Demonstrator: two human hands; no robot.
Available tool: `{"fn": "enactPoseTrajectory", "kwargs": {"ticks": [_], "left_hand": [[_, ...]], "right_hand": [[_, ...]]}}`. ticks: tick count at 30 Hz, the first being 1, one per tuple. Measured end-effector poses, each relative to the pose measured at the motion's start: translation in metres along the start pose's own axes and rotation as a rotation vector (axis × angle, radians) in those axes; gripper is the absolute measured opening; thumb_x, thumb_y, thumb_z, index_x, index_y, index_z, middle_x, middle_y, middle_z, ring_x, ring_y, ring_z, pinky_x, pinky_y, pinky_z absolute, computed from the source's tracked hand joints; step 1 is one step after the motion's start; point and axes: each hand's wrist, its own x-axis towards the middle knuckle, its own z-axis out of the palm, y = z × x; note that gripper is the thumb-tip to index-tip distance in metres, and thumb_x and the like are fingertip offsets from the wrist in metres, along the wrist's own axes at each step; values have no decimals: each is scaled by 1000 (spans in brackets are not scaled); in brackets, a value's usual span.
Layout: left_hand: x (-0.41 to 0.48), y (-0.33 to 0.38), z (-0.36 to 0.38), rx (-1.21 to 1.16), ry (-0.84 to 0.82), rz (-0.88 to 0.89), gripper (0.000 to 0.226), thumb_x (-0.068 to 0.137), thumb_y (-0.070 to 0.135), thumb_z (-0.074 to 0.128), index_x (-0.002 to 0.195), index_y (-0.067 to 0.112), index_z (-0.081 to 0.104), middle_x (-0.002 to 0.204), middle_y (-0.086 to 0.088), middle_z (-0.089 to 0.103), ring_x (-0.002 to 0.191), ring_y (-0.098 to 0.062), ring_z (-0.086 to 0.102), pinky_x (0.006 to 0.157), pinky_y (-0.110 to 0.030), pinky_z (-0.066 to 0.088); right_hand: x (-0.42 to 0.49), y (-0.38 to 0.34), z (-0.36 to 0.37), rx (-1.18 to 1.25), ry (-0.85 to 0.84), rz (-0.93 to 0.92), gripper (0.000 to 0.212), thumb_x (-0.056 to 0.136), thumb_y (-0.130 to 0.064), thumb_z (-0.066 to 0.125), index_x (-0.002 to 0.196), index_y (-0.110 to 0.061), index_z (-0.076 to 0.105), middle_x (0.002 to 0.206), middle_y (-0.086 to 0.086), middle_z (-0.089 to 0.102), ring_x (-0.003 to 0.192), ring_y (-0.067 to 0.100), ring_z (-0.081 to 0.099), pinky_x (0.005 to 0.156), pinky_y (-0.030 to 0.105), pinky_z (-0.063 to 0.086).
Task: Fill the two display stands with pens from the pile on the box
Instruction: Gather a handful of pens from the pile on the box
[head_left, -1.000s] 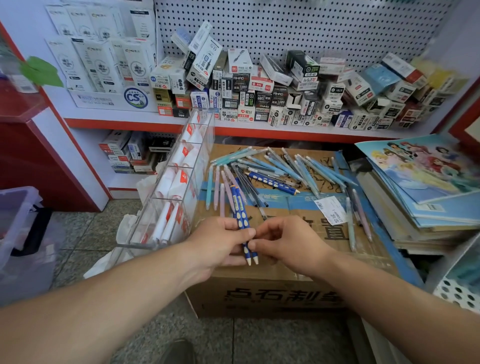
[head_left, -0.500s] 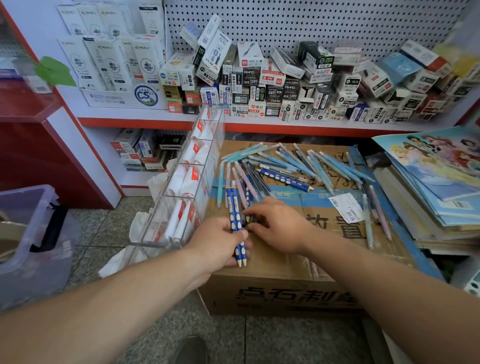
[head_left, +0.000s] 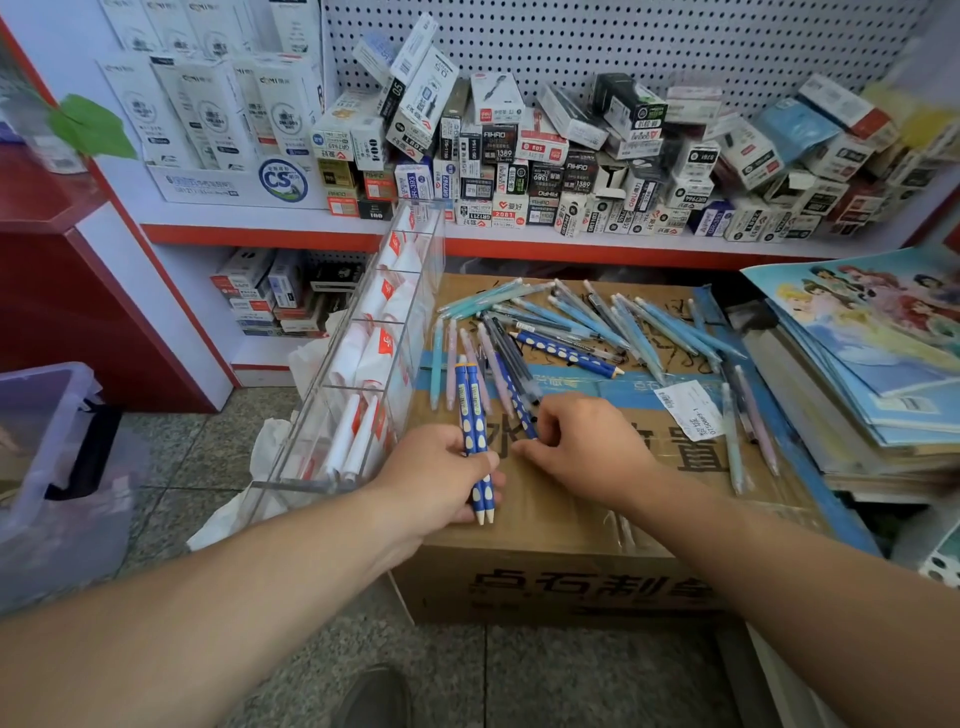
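A cardboard box (head_left: 566, 525) carries a loose pile of pens (head_left: 576, 322), mostly light blue, with some pink and dark ones. My left hand (head_left: 441, 480) grips two blue pens with pale dots (head_left: 471, 405), tips pointing toward me. My right hand (head_left: 582, 447) lies on the box just right of them, its fingers pinching another blue dotted pen (head_left: 514, 395) at the pile's near edge. A clear acrylic display stand (head_left: 363, 358) with several compartments holding white pens leans at the box's left side. Only one stand is in view.
A red-edged shelf (head_left: 519, 244) behind the box is crowded with small stationery boxes. A stack of picture books (head_left: 857, 364) lies to the right. A translucent plastic bin (head_left: 47, 447) stands on the tiled floor at left. A white label (head_left: 691, 408) sticks to the box.
My right hand left the two pens in my left hand and reached forward to the pile's near edge, where it took hold of a third dotted pen. My left hand stayed with its pens.
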Motion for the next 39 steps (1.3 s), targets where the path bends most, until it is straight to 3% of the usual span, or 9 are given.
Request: {"fn": "enactPoseTrajectory", "kwargs": {"ticks": [3,8,14,17,21,27,30,35,39], "left_hand": [[-1,1,1,10,12,-3,3,102,7,60,102,7,62,105,-25,73,85,-29,74,62,-29,64],[-1,1,0,27,24,2,3,102,7,61,103,8,63,103,-23,73,96,-33,75,69,-33,65],[3,1,4,-7,27,12,5,101,7,61,105,9,63,101,-22,74,90,-31,76,70,-35,65],[4,1,8,-22,11,30,9,101,7,62,110,9,64,102,-19,74,89,-29,77,71,-36,64],[1,6,18,-76,-35,80,12,101,7,62,111,10,67,102,-12,78,89,-24,78,70,-31,63],[2,9,28,-141,-60,98,18,97,6,66,114,11,68,100,-11,79,88,-26,78,81,-42,63],[4,10,28,-133,-93,71,19,93,4,70,112,8,71,97,-9,80,87,-25,78,77,-38,63],[9,12,22,-109,-84,57,19,90,3,73,109,8,72,96,-8,80,86,-23,78,68,-33,63],[15,14,22,-112,-50,46,25,88,0,75,112,9,71,101,-11,79,92,-23,77,62,-31,62]], "right_hand": [[4,-4,4,72,51,98,34,86,-45,78,79,-23,52,78,-7,59,70,11,54,55,27,41],[4,0,-1,160,25,193,21,87,-33,78,89,-22,60,85,-5,64,81,13,63,69,32,55],[-20,11,-10,292,-69,182,18,92,-30,73,105,-29,60,87,-6,66,76,6,62,59,17,43],[-32,10,-15,383,-30,182,15,94,-28,71,109,-27,68,84,-6,68,72,6,62,60,15,46],[-50,6,-20,510,-12,86,14,96,-21,70,100,-35,68,77,-2,68,63,6,59,64,27,54],[-60,2,-13,655,-6,38,18,91,-17,75,95,-34,70,79,6,72,67,20,66,71,42,60],[-58,5,-10,661,19,26,21,90,-16,76,91,-35,69,78,4,72,63,8,60,67,36,56],[-46,8,-18,611,-90,2,10,89,-26,78,92,-30,70,78,-4,72,63,0,60,61,18,48],[-14,30,-32,353,89,85,6,99,-25,65,100,-25,71,89,-13,69,78,1,63,77,25,56]]}}
